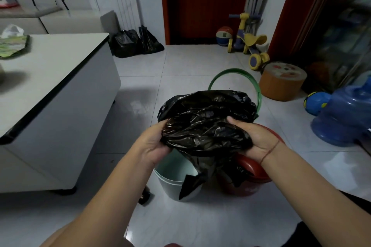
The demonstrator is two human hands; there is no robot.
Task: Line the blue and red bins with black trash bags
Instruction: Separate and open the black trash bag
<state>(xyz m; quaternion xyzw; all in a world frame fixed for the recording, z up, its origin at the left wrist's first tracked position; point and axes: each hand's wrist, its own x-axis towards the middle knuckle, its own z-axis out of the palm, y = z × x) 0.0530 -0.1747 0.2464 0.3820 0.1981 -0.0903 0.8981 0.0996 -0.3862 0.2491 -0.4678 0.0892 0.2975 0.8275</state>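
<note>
Black crinkled plastic trash bag [206, 126] hangs bunched above the pale blue round plastic bin [172, 176] and red round plastic bin [255, 172], its edges gripped by left hand [154, 144] and right hand [255, 138].

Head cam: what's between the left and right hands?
The crumpled black trash bag, gripped at each side by the left hand and right hand. Seen in the head view.
</note>
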